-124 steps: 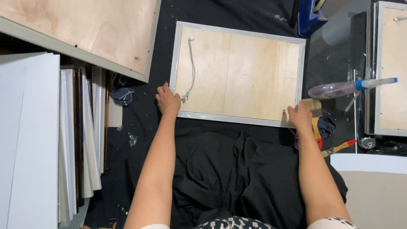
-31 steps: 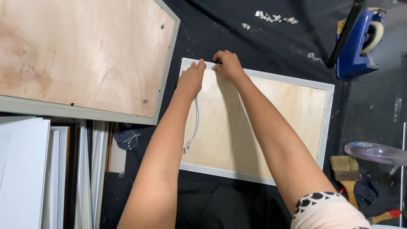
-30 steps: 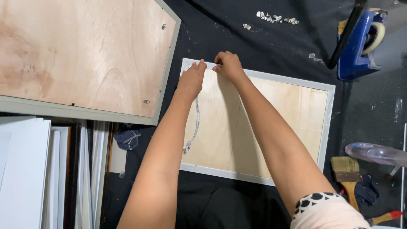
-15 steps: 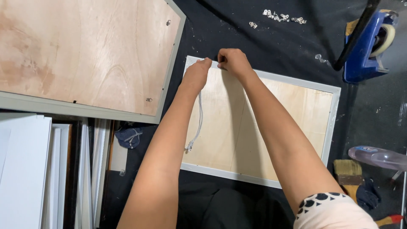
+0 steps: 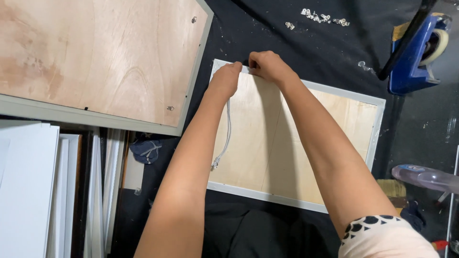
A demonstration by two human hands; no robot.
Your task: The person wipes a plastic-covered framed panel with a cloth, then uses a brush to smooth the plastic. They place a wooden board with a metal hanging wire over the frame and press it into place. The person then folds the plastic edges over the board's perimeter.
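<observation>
Fingertips of both hands meet at the far-left corner of the white-framed plywood panel [image 5: 306,143]. Left hand [image 5: 225,79] rests curled on the frame rail over the top end of a white cord [image 5: 226,136]; whether it pinches the cord, cannot tell. Right hand [image 5: 267,64] is clenched on something small at the rail, too small to identify. Cord's top end appears fixed or nearly so; its knotted lower end lies loose on the plywood. Small metal fittings [image 5: 320,18] sit scattered well beyond, a blue tape dispenser [image 5: 413,55] far right.
</observation>
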